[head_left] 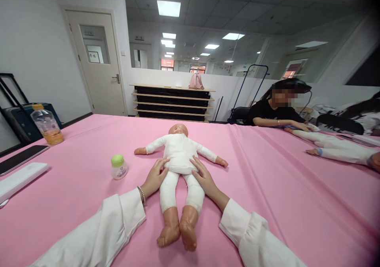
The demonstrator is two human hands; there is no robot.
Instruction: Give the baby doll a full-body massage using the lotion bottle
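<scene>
Nearest to us, along the bottom of the frame, our white sleeves (118, 215) reach in from both corners over a pink tablecloth (89, 168). Between them, in the lower centre, point the bare feet of a baby doll (180, 152) in a white cloth suit, laid out at mid-frame with its head away from us and its arms spread. Our left hand (154, 176), a beaded bracelet (141, 196) at its wrist, rests against the doll's waist and hip on the left; our right hand (205, 178) lies on the opposite side. The fingers of both are extended and slightly apart, thumbs held off, laid on the cloth without gripping.

Left of the left hand, well apart, stands a small jar with a green lid (119, 168). At the left edge we see a long white case (23, 180), a dark-screened phone (22, 159) and an orange-capped bottle (47, 124).

At the right, a co-worker in black (274, 110) leans on the table beside a second doll (335, 146). Farther off, at upper centre, a pink backpack (196, 81) sits on stacked shelving (173, 100).
</scene>
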